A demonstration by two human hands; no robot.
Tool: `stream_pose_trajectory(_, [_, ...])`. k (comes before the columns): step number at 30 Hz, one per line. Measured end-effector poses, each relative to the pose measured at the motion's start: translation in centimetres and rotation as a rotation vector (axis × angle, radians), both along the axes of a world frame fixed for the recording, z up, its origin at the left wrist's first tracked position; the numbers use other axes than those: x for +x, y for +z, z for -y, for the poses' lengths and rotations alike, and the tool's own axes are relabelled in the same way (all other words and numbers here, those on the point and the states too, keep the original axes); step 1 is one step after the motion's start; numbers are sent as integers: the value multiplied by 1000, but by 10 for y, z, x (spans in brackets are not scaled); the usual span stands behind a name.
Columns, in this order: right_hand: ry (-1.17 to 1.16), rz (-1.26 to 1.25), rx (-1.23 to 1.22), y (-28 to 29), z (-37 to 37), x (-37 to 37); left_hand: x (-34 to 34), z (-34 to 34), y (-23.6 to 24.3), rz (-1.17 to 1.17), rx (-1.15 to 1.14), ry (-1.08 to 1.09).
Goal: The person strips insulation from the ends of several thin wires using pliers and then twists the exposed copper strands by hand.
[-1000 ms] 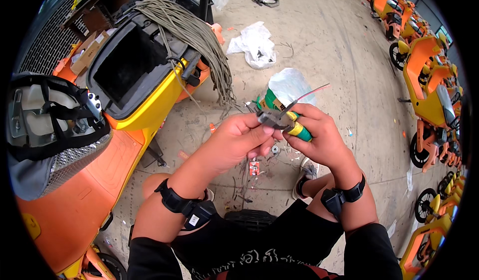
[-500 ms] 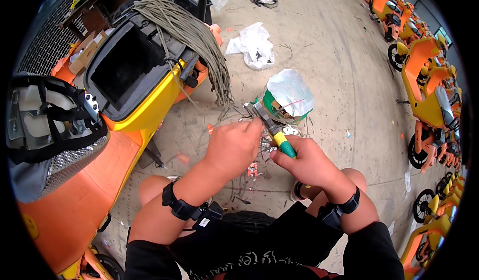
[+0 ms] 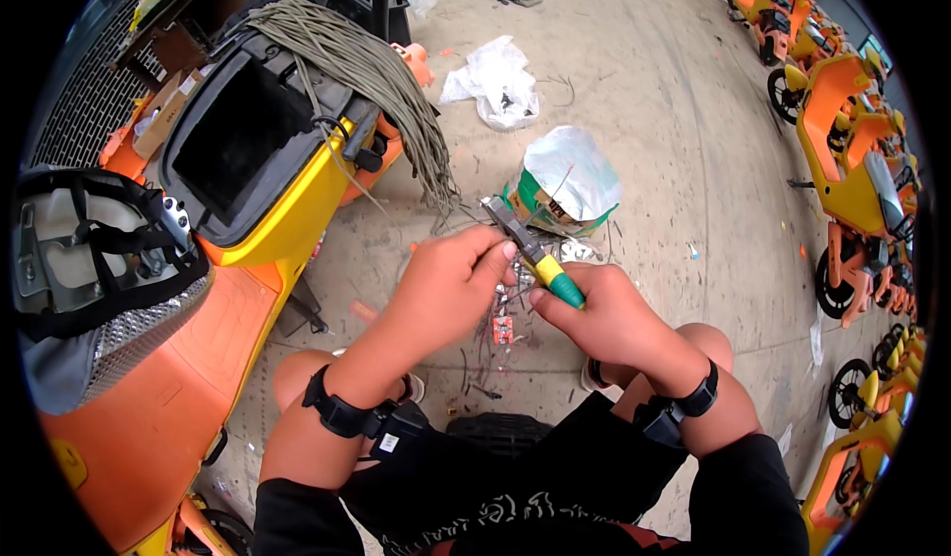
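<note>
My right hand [image 3: 604,313] is closed round pliers [image 3: 536,256] with green and yellow handles, their jaws pointing away from me to the upper left. My left hand [image 3: 451,279] has its fingers pinched just beside the jaws, holding what looks like a thin wire; its far portion [image 3: 558,190] shows red and dark strands against the bag behind. Exactly where the jaws meet the wire is hard to make out. Beyond the pliers stands a green sack [image 3: 530,195] with a pale, silvery top. Small scraps and an orange packet [image 3: 503,329] lie on the ground beneath my hands.
At the left stands an orange-and-yellow scooter [image 3: 149,378] with an open black box [image 3: 243,140], draped grey cables [image 3: 367,71] and a black strapped bag [image 3: 94,269]. Several scooters [image 3: 842,190] line the right side. White plastic bags [image 3: 495,81] lie ahead on the concrete floor [image 3: 674,101].
Since a second ago the pliers have turned to a steeper diagonal, handles toward my body, and my right hand has dropped lower and turned. My left hand has shifted slightly left.
</note>
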State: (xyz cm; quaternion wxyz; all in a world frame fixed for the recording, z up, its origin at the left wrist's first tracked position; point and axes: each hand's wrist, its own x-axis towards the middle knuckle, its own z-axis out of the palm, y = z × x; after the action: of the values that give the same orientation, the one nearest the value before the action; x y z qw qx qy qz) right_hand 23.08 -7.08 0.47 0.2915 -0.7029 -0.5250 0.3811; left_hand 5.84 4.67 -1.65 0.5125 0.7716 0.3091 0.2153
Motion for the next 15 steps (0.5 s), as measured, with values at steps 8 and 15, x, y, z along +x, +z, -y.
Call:
stream_pose_trajectory(8, [60, -18, 204, 0, -5, 1, -10, -12, 22, 139, -600, -101])
stream_pose_trajectory(15, [99, -57, 125, -8, -4, 2, -11, -5, 2, -21, 636, 18])
